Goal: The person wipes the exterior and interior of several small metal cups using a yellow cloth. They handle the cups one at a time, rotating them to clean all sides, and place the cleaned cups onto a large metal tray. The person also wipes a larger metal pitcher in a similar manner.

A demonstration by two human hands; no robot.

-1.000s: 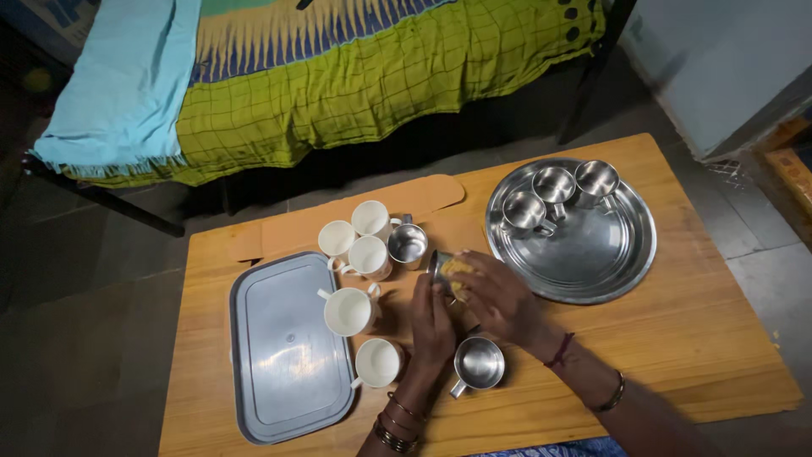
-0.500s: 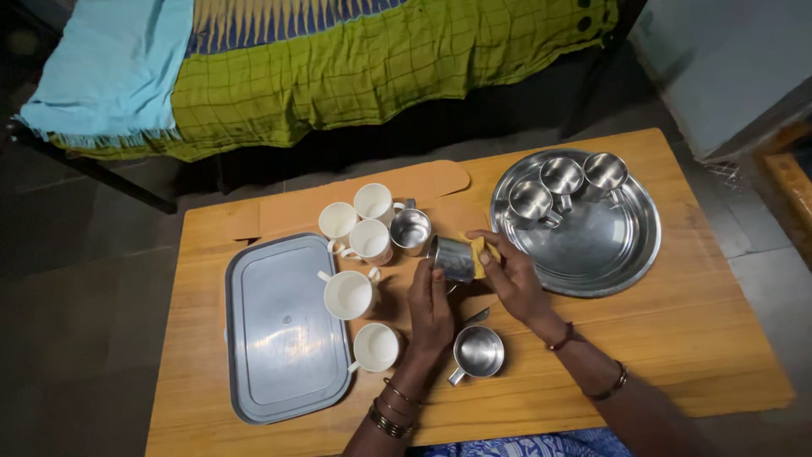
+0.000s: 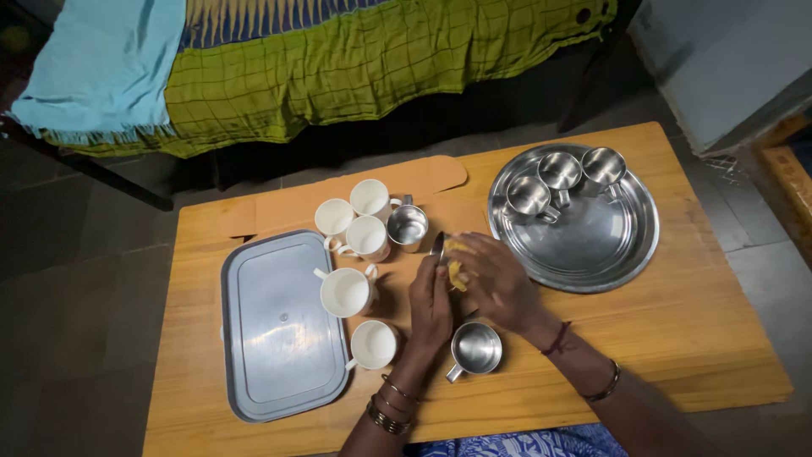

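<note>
Over the wooden table [image 3: 677,338], the left hand [image 3: 430,300] and right hand [image 3: 499,283] jointly grip a steel cup [image 3: 439,248] and a yellow cloth [image 3: 458,272], between five white cups [image 3: 345,292], a grey tray [image 3: 279,326] and a round steel plate [image 3: 592,245] bearing three steel cups [image 3: 560,172]

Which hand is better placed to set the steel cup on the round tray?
Probably the right hand: it lies beside the round steel tray, while the left hand, gripping the steel cup, sits farther away.

Glossy steel plate [image 3: 592,254], matt wooden table [image 3: 677,338], smooth grey plastic tray [image 3: 271,355].
</note>
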